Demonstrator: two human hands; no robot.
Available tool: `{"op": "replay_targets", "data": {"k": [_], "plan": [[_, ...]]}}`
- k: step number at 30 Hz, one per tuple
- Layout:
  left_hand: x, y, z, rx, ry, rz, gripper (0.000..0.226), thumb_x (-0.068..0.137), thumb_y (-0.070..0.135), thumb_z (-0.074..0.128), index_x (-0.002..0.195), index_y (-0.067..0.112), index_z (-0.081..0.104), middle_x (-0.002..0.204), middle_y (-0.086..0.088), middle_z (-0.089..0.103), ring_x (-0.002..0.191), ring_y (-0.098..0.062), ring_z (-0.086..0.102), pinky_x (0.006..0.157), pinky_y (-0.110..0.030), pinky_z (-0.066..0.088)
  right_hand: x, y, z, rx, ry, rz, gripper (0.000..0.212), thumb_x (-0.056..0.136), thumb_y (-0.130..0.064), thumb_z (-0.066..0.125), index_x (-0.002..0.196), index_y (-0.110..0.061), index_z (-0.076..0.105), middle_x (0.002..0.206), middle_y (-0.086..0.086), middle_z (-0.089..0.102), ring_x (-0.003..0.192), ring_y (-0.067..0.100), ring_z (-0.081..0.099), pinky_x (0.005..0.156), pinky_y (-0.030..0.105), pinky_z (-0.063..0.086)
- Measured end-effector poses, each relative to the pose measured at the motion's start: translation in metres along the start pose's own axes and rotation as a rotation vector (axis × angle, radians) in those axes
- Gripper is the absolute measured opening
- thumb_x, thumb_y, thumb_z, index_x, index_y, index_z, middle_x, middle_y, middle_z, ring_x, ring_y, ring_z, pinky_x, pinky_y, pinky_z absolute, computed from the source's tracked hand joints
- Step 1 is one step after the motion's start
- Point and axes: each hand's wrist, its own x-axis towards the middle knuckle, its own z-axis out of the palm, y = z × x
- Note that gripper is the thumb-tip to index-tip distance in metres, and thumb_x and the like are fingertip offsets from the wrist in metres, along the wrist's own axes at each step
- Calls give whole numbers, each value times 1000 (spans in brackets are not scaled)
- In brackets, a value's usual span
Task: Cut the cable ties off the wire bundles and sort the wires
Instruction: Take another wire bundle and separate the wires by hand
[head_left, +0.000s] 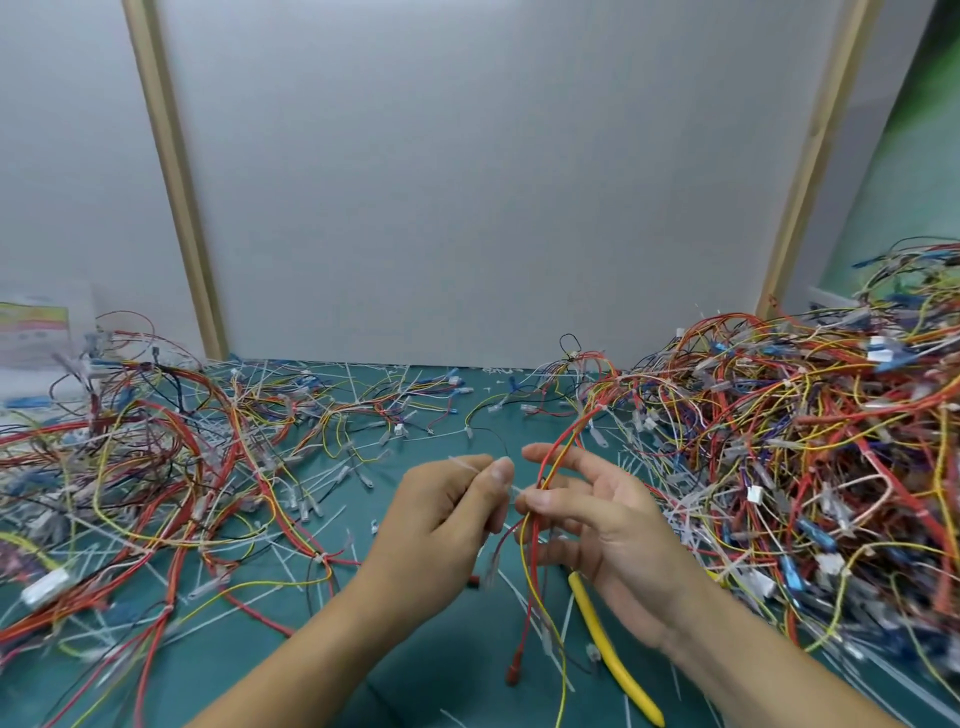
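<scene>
A person's two bare hands work above a green counter (441, 670) strewn with wires. The left hand (447, 514) has thumb and forefinger closed on a thin white cable tie (465, 464), pinching it just left of the right hand (613, 525). The right hand grips a small wire bundle (550, 462) of red and yellow strands between thumb and middle fingers, with the forefinger stretched out above. The bundle arcs up and away toward the far side of the counter, and its loose ends hang below the hand to the counter near the front edge.

Under the right wrist, a yellow-handled tool (608, 639) lies on the counter; its working end is hidden by the hand. A tall tangled heap of wires (805, 441) in red, yellow, blue and white fills the right side of the counter. A flatter spread of wires (156, 452) covers the left. Loose white ties (330, 514) are scattered across the green surface between them. A pale wall panel (467, 182) framed by wooden strips (171, 171) stands behind the counter.
</scene>
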Motion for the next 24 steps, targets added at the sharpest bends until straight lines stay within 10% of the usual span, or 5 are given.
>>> {"op": "replay_targets", "data": {"k": [14, 20, 24], "plan": [[23, -19, -15, -467, 92, -334, 66, 86, 72, 45, 77, 12, 71, 63, -6, 57, 55, -17, 54, 49, -29, 48, -13, 4, 17, -580, -151, -85, 38, 85, -5, 58, 112, -29, 67, 69, -1, 62, 63, 22, 52, 57, 29, 42], [18, -24, -12, -664, -125, -475, 32, 89, 40, 63, 100, 13, 77, 82, -2, 67, 68, -11, 61, 62, -19, 51, -19, 5, 23, -575, -386, 39, 21, 88, -19, 60, 107, -21, 69, 71, -1, 67, 59, 22, 59, 56, 33, 47], [18, -23, -17, -644, -149, -405, 14, 85, 26, 71, 87, 12, 76, 72, -4, 62, 63, -13, 58, 59, -22, 49, -13, 0, 17, -499, -165, 10, 40, 88, -48, 66, 87, -8, 65, 66, 4, 61, 49, 21, 57, 41, 27, 48]]}}
